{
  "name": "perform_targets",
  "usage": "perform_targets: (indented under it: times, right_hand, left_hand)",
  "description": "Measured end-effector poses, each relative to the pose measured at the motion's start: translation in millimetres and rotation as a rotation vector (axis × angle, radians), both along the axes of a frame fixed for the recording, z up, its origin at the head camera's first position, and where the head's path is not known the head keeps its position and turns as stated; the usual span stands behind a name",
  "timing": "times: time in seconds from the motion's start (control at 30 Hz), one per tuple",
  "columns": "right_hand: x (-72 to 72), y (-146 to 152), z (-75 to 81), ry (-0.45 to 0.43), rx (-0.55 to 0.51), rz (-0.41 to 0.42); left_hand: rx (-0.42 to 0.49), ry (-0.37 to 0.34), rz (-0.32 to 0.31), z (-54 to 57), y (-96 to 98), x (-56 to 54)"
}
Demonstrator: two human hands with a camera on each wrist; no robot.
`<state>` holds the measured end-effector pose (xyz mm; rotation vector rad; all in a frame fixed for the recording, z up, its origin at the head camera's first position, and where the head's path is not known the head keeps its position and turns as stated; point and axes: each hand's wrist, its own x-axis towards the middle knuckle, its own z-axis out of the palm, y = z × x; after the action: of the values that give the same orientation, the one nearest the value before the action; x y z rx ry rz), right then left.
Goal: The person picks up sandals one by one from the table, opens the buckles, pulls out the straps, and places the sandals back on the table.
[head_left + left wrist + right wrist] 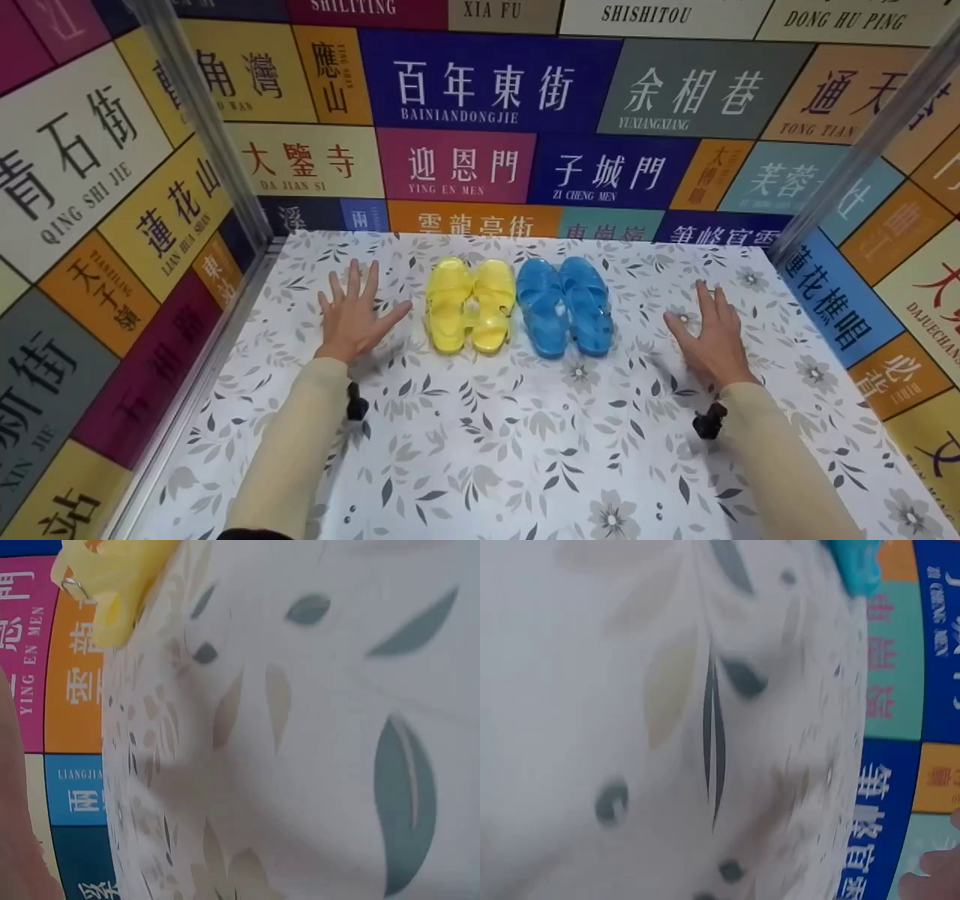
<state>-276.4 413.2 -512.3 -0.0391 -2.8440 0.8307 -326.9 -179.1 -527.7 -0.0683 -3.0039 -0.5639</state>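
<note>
A pair of yellow sandals [471, 306] lies side by side near the back middle of the table, toes toward the back wall. Just right of it lies a pair of blue sandals [565, 307], pointing the same way. My left hand [355, 315] is left of the yellow pair, its fingers spread and holding nothing. To the right of the blue pair, my right hand [711, 334] is likewise extended with nothing in it. In the left wrist view part of a yellow sandal [120, 585] shows; a blue sandal's edge [857, 566] appears in the right wrist view.
The table [480, 450] has a white cover printed with grey leaves and flowers. Colourful panels with street names form the back wall [487, 82] and both sides. Metal posts [202, 112] stand at the back corners. Dark wrist devices [709, 421] sit at both cuffs.
</note>
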Motion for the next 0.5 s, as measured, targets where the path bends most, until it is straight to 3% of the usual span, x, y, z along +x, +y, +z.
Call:
perform_targets:
  times: [0.3,0.5]
  right_hand:
    - [11.6,-61,6.2,0.113,-0.204,0.056]
    - [25.3,-114,12.1,0.172,-0.382,0.177]
  left_hand:
    - [0.271,-0.087,-0.025,-8.1,24.2,12.1]
    - [0.439,-0.177,-0.055,-11.7,44.2,22.1]
